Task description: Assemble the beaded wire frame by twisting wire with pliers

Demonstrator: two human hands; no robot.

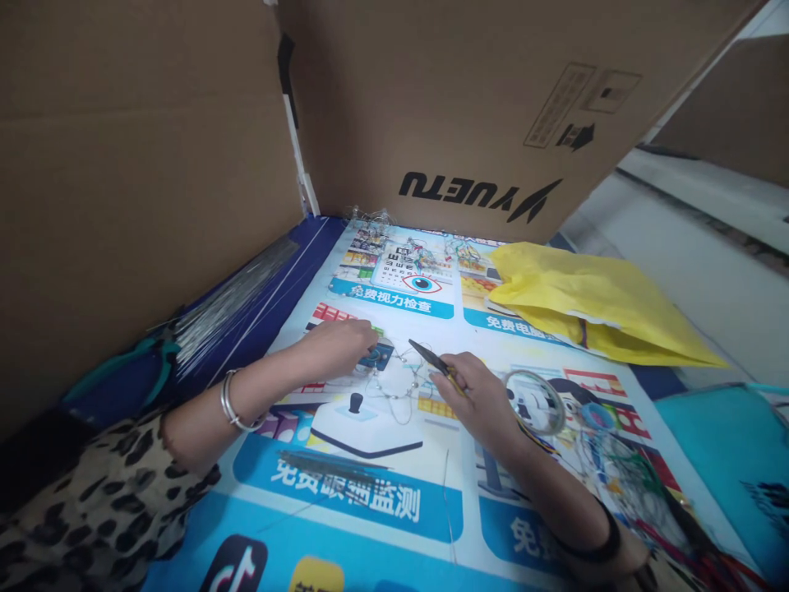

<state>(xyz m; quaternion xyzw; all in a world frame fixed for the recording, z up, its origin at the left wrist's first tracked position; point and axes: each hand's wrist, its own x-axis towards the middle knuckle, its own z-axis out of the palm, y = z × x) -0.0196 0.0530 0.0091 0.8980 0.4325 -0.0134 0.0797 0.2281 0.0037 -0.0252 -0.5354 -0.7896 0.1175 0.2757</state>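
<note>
My left hand (348, 347) is closed in a pinch above the printed sheet, its fingertips at one end of a thin wire (394, 396) with small beads along it. The wire lies in loose loops between my hands. In my right hand (484, 396) is a pair of pliers (431, 357), dark-jawed with a yellow and black grip. Their tips point up and left, over the wire and apart from my left hand. Closer to me, a bundle of short straight wires (333, 464) rests on the sheet.
Cardboard walls (394, 107) stand at the back and left. At left lie long straight wires (231, 304) and a teal-handled tool (163, 362). A yellow bag (592, 296), a clear tape roll (558, 411), tangled wires (634, 477) and a turquoise pouch (721, 460) are at right.
</note>
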